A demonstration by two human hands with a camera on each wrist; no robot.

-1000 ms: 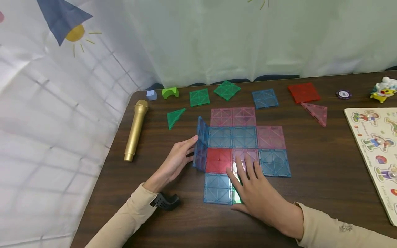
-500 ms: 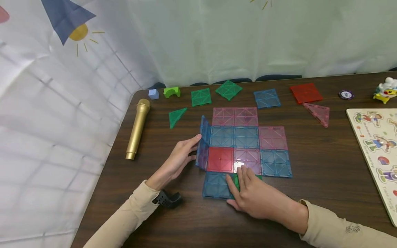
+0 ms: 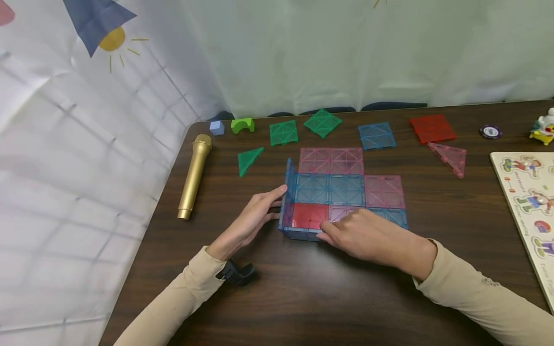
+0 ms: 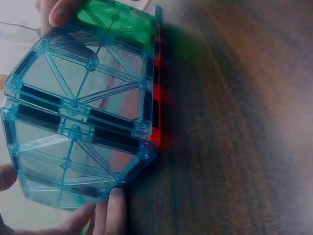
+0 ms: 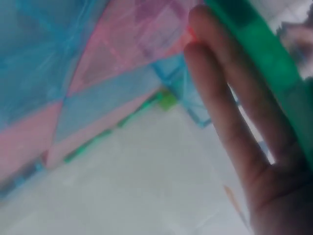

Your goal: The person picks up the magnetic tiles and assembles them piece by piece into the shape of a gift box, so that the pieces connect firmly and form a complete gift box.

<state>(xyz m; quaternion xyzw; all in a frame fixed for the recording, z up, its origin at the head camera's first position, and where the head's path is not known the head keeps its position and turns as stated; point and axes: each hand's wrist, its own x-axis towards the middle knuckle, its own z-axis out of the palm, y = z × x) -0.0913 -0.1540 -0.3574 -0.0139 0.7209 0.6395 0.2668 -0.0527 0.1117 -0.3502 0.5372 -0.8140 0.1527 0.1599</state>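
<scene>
Flat on the table, joined magnetic tiles include a red square (image 3: 310, 216), two blue squares (image 3: 312, 188) and several pink ones (image 3: 384, 191). Along their left side stands a wall of blue tiles (image 3: 287, 209). My left hand (image 3: 248, 223) rests against its outer face, thumb at the upper edge. At the front, a blue tile (image 4: 93, 83) and a green tile (image 4: 117, 22) stand raised in a row, meeting the left wall at the corner. My right hand (image 3: 365, 233) pinches the green tile, fingers (image 5: 210, 83) behind it and thumb in front. In the head view that hand hides the green tile.
Loose green tiles (image 3: 283, 133), a blue tile (image 3: 376, 136), a red tile (image 3: 433, 128) and a pink triangle (image 3: 450, 158) lie behind. A gold microphone (image 3: 195, 175) lies left, a picture puzzle board (image 3: 525, 221) right. A poker chip (image 3: 491, 131) and small figure (image 3: 543, 129) sit back right.
The front blue and green tiles have swung up from flat to standing. My right hand has gone from spread over the green tile to pinching it; the left wall stands straighter.
</scene>
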